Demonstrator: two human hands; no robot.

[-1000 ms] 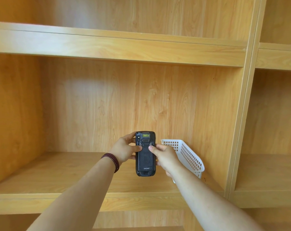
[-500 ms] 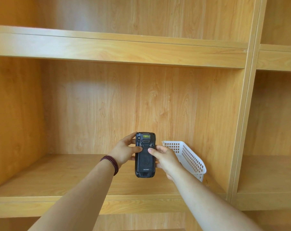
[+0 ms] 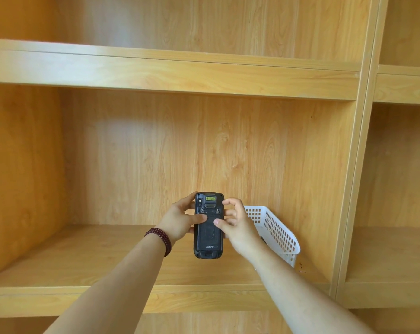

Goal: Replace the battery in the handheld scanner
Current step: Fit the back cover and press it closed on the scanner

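Scanner [image 3: 208,225] held upright, back outward, above the shelf [image 3: 83,256], gripped at its sides by the left hand [image 3: 180,221] and right hand [image 3: 235,227], both thumbs laid on the rear cover.

The black handheld scanner [image 3: 209,225] stands upright in mid-air, its back cover, marked "urovo", facing the camera.

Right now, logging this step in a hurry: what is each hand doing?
Left hand: closed on the black handheld scanner, thumb on its back.
Right hand: holding the scanner's other edge, thumb on the back.
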